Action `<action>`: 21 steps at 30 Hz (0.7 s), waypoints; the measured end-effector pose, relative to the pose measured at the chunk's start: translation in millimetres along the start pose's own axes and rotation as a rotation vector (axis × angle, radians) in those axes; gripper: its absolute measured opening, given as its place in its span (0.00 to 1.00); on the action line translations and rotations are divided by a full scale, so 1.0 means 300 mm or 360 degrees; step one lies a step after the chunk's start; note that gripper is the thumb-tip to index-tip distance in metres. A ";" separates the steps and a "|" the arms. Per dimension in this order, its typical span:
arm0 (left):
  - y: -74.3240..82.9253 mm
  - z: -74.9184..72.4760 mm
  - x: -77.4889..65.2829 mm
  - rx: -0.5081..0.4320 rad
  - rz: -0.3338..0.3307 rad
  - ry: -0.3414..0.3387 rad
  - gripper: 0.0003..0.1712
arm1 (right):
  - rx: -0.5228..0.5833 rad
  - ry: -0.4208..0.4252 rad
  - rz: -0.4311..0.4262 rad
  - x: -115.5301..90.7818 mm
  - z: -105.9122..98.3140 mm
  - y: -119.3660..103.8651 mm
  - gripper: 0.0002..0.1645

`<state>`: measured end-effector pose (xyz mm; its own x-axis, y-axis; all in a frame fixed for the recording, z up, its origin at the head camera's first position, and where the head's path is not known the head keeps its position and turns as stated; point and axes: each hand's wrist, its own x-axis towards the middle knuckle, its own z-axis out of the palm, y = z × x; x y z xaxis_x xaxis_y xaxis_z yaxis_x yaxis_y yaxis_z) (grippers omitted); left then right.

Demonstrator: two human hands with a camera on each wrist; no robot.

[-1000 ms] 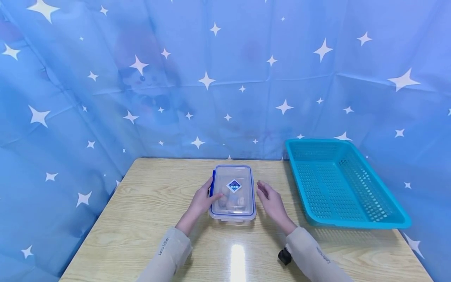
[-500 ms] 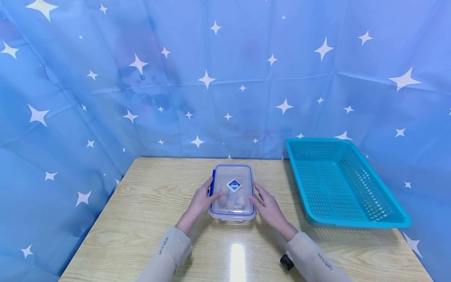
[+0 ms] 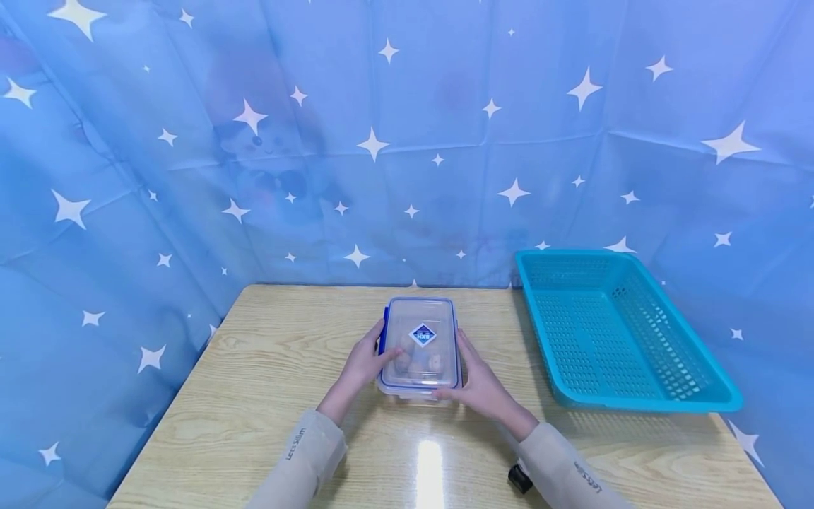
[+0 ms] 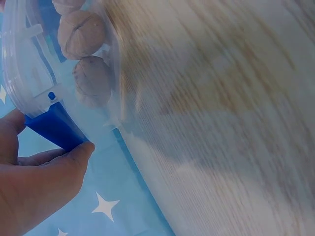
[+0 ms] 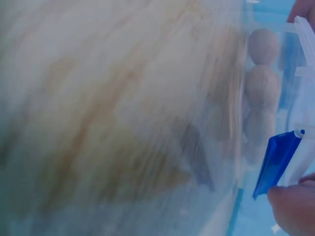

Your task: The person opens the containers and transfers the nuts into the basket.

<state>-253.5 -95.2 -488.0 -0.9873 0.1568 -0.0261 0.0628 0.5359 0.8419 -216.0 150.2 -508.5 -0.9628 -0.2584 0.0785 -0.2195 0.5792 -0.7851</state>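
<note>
Left hand [image 3: 362, 364] and right hand [image 3: 480, 384] grip the lower-centre box [image 3: 416, 315], probably light, stiff, slick; best held by both sides.

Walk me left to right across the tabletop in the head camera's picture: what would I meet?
Left sleeve → left grip → clear box with a blue-edged lid → right grip → turquoise basket.

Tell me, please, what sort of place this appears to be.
Probably an indoor filming or demonstration booth, though that is a guess: a blue star-patterned curtain hangs behind and beside a wood-grain table, where a clear lidded container sits, with a turquoise basket at the right.
</note>
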 end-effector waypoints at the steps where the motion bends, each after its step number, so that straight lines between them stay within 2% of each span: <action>1: 0.001 0.000 0.000 -0.0003 -0.0009 -0.0001 0.45 | 0.0004 -0.0006 -0.0009 0.001 0.002 0.000 0.80; 5: 0.004 0.003 0.000 -0.0016 -0.0037 -0.0002 0.45 | 0.0004 -0.0003 -0.0052 0.004 0.005 0.002 0.82; 11: 0.006 0.008 0.003 -0.0037 -0.0006 0.0002 0.44 | 0.0021 0.0021 -0.0096 0.005 0.003 0.008 0.83; 18: 0.003 0.012 0.011 -0.0033 -0.0008 0.0007 0.45 | 0.0039 -0.0037 -0.0012 0.008 -0.003 0.010 0.82; 21: 0.000 0.007 0.018 -0.0098 -0.0012 -0.0005 0.44 | 0.0014 -0.0053 0.0017 0.011 -0.004 0.008 0.82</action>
<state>-258.5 -92.6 -489.4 -0.9872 0.1555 -0.0344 0.0460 0.4851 0.8733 -220.0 151.5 -509.5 -0.9593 -0.2780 0.0494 -0.2075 0.5752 -0.7913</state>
